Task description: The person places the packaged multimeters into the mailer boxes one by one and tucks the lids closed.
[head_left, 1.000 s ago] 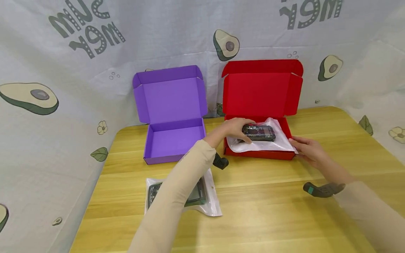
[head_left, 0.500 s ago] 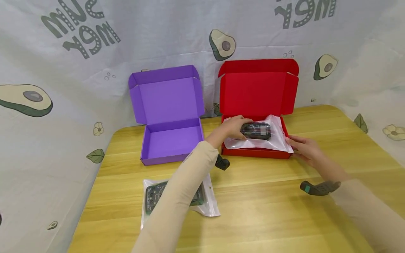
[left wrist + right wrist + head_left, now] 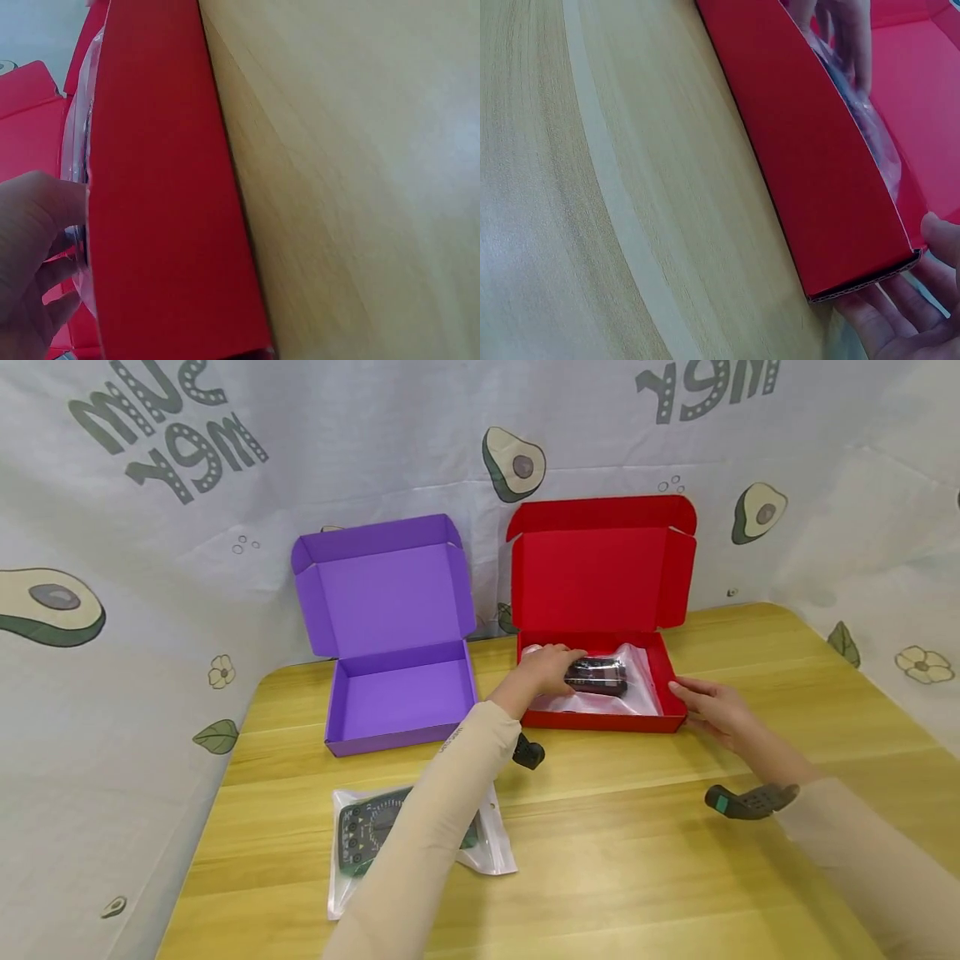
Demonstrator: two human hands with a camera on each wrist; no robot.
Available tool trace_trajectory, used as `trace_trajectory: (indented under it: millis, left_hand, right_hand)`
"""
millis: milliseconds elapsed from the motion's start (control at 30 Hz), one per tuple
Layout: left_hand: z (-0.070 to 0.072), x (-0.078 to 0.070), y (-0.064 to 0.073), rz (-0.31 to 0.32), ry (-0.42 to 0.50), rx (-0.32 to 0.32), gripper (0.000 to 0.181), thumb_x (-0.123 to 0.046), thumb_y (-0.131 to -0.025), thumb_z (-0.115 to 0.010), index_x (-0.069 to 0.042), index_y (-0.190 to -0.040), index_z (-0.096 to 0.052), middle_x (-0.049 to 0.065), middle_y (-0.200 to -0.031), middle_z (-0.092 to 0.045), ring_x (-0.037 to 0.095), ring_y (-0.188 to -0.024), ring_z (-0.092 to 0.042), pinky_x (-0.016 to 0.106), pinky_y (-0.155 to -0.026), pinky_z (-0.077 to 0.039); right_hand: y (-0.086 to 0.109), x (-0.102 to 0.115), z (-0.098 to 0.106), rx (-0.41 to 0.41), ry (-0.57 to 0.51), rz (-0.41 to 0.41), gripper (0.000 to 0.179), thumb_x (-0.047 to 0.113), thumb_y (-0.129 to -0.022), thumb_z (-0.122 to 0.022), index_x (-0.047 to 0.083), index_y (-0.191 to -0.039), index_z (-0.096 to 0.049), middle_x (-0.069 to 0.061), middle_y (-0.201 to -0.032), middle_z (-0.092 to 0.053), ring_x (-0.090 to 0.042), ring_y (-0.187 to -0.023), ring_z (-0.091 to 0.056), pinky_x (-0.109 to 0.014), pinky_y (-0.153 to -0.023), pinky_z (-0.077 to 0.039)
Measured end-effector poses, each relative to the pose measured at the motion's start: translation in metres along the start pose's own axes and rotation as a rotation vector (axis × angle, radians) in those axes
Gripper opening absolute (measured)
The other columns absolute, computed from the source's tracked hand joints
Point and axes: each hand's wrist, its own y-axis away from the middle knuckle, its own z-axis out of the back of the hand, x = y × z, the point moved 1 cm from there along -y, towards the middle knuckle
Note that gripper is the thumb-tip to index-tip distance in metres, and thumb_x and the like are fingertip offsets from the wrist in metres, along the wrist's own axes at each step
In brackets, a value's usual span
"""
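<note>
Left hand gripping bagged device, right hand holding red box

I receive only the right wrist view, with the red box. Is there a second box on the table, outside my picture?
Observer: Yes, a purple box stands to the left of the red box.
Operator: Thank you. And what lies nearer the person than this purple box?
Observer: A green-edged device in a plastic bag.
Operator: In the red box, what is hidden from me?
Observer: The left end of a dark device, where the left hand is.
</note>
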Motion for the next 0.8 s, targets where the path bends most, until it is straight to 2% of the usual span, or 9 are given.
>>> trace_trajectory:
  millis: [233,400,500,567,667,733,800]
  left_hand:
    - [-0.003,0.004,0.004,0.020,0.057,-0.008,0.076,-0.036,-0.081,-0.068,-0.025,-0.146,-0.029,0.000,-0.143,-0.040,0.015,-0.126,-0.039,0.030,-0.103,-0.035]
    - [-0.006,0.006,0.009,-0.017,-0.014,0.044,0.080,-0.043,-0.085,-0.060,-0.021,-0.149,-0.018,0.002,-0.151,-0.026,0.017,-0.136,-0.027,0.031,-0.109,-0.029]
    - [-0.006,0.011,0.013,-0.050,-0.059,0.030,0.078,-0.049,-0.087,-0.055,-0.017,-0.149,-0.020,0.004,-0.151,-0.027,0.018,-0.136,-0.029,0.032,-0.109,-0.028]
    - [-0.005,0.018,0.016,-0.065,-0.053,-0.024,0.074,-0.051,-0.088,-0.053,-0.016,-0.147,-0.027,0.004,-0.147,-0.035,0.018,-0.132,-0.036,0.031,-0.107,-0.032]
    - [0.001,0.030,0.020,-0.063,0.020,-0.145,0.064,-0.048,-0.090,-0.052,-0.013,-0.142,-0.038,0.005,-0.134,-0.052,0.018,-0.120,-0.051,0.031,-0.099,-0.041]
    - [0.006,0.038,0.023,-0.034,0.081,-0.240,0.056,-0.042,-0.091,-0.053,-0.012,-0.137,-0.045,0.006,-0.119,-0.062,0.018,-0.105,-0.059,0.030,-0.090,-0.047]
    - [0.012,0.047,0.027,0.014,0.133,-0.339,0.048,-0.037,-0.092,-0.054,-0.011,-0.132,-0.051,0.005,-0.107,-0.066,0.018,-0.094,-0.062,0.029,-0.080,-0.050]
  right_hand:
    - [-0.001,0.003,-0.001,-0.010,-0.015,0.003,0.082,0.048,-0.089,-0.050,0.004,-0.147,-0.011,-0.025,-0.150,-0.011,0.010,-0.076,-0.050,-0.016,-0.075,-0.051]
    - [-0.001,0.003,-0.002,-0.015,0.006,0.021,0.076,0.043,-0.093,-0.047,0.002,-0.146,-0.011,-0.027,-0.148,-0.012,0.009,-0.075,-0.051,-0.015,-0.073,-0.051]
    - [0.001,0.002,-0.004,-0.003,0.013,0.038,0.073,0.038,-0.095,-0.044,-0.001,-0.146,-0.009,-0.030,-0.147,-0.013,0.009,-0.075,-0.052,-0.016,-0.073,-0.051]
    - [0.001,0.003,-0.005,0.003,0.014,0.049,0.071,0.036,-0.096,-0.042,-0.002,-0.146,-0.008,-0.032,-0.146,-0.013,0.008,-0.075,-0.053,-0.017,-0.073,-0.052]
    - [0.002,0.004,-0.005,0.001,0.030,0.057,0.071,0.036,-0.097,-0.041,-0.003,-0.145,-0.007,-0.033,-0.145,-0.014,0.007,-0.076,-0.053,-0.019,-0.073,-0.052]
    - [0.003,0.005,-0.005,-0.005,0.053,0.060,0.070,0.035,-0.097,-0.040,-0.004,-0.145,-0.008,-0.034,-0.145,-0.015,0.007,-0.076,-0.053,-0.019,-0.074,-0.052]
    - [0.001,0.005,-0.004,-0.010,0.073,0.068,0.070,0.036,-0.097,-0.040,-0.005,-0.145,-0.009,-0.035,-0.143,-0.017,0.007,-0.076,-0.053,-0.021,-0.075,-0.053]
